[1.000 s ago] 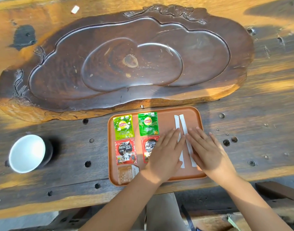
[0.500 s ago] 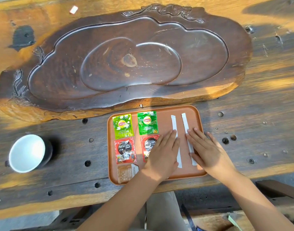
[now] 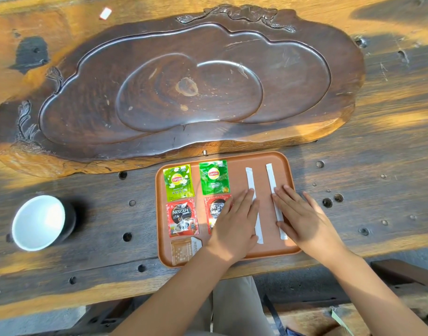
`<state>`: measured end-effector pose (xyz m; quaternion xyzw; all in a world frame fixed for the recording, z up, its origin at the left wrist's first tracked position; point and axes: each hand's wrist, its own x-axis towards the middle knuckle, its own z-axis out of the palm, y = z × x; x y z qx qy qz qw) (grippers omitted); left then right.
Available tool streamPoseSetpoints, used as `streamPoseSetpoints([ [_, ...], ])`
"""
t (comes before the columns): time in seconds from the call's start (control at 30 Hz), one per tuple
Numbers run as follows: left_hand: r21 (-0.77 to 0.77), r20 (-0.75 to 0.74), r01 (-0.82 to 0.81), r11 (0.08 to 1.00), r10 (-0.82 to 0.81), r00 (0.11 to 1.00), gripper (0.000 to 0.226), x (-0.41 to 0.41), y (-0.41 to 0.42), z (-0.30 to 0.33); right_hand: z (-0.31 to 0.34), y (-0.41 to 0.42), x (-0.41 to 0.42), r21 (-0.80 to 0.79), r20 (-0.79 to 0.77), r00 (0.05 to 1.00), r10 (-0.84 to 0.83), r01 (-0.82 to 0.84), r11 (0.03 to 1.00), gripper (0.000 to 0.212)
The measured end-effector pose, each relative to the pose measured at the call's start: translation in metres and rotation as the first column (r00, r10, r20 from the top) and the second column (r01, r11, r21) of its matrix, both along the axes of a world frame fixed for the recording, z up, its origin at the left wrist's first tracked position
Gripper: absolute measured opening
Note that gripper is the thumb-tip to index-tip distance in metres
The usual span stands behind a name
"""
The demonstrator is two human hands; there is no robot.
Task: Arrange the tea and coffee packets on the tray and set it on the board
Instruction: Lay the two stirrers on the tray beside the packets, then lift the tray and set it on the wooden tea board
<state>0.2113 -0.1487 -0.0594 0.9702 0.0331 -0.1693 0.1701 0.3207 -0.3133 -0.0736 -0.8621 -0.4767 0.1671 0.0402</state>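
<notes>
An orange-brown tray (image 3: pixel 237 158) lies on the wooden table just in front of the dark carved board (image 3: pixel 183 88). On it are two green Lipton tea packets (image 3: pixel 177 181) (image 3: pixel 214 177), a red Nescafe packet (image 3: pixel 182 217), a second Nescafe packet (image 3: pixel 214 209) partly under my left hand, a brown sachet (image 3: pixel 182 251), and two white stick packets (image 3: pixel 251 183) (image 3: pixel 271 177). My left hand (image 3: pixel 234 226) lies flat with its fingers on the left stick. My right hand (image 3: pixel 305 219) lies flat with its fingertips on the right stick. Neither hand grips anything.
A white cup (image 3: pixel 39 223) stands on the table at the left. A small white scrap (image 3: pixel 105 13) lies at the far edge behind the board. The tabletop has several round holes. A dark bench edge (image 3: pixel 402 275) shows at the lower right.
The two white sticks lay side by side and touching; my hands have slid them apart, the left one leftward and the right one rightward, so they now lie parallel with a gap.
</notes>
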Motion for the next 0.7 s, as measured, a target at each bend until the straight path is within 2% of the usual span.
streamPoseSetpoints([
  [0.1,0.031,0.015,0.007,0.999,-0.007,1.0,0.078,-0.002,0.001,-0.002,0.001,0.0,-0.002,0.053,0.003,1.0,-0.015,0.015,0.998,0.057],
  [0.17,0.025,0.068,-0.046,0.999,0.044,0.997,0.078,-0.004,0.002,0.004,0.004,0.002,-0.003,0.121,0.0,0.998,-0.057,0.057,0.991,0.055],
  [0.3,-0.049,0.234,-0.124,0.991,0.132,0.963,0.059,-0.018,0.017,0.022,0.011,0.005,-0.004,0.24,-0.018,0.993,-0.121,0.121,0.963,0.046],
  [0.4,-0.138,0.255,-0.336,0.932,0.361,0.897,0.048,-0.043,0.048,0.037,0.022,0.007,-0.002,0.214,0.006,0.965,-0.263,0.256,0.943,0.041],
  [0.47,-0.063,0.248,-0.491,0.869,0.49,0.836,0.044,-0.064,0.076,0.042,0.028,0.012,0.001,0.164,-0.015,0.926,-0.378,0.375,0.913,0.037],
  [0.53,0.02,0.19,-0.629,0.777,0.614,0.766,0.036,-0.083,0.101,0.039,0.032,0.019,0.004,0.089,-0.074,0.881,-0.467,0.472,0.877,0.037],
  [0.57,0.036,0.116,-0.699,0.714,0.692,0.713,0.033,-0.091,0.111,0.033,0.034,0.022,0.006,0.057,-0.096,0.859,-0.503,0.509,0.859,0.037],
  [0.63,0.006,-0.083,-0.804,0.595,0.801,0.593,0.031,-0.1,0.124,0.023,0.034,0.028,0.01,0.01,-0.122,0.822,-0.556,0.561,0.828,0.031],
  [0.7,-0.075,-0.22,-0.848,0.525,0.82,0.528,0.033,-0.102,0.126,0.017,0.036,0.033,0.012,-0.031,-0.145,0.799,-0.583,0.585,0.81,0.023],
])
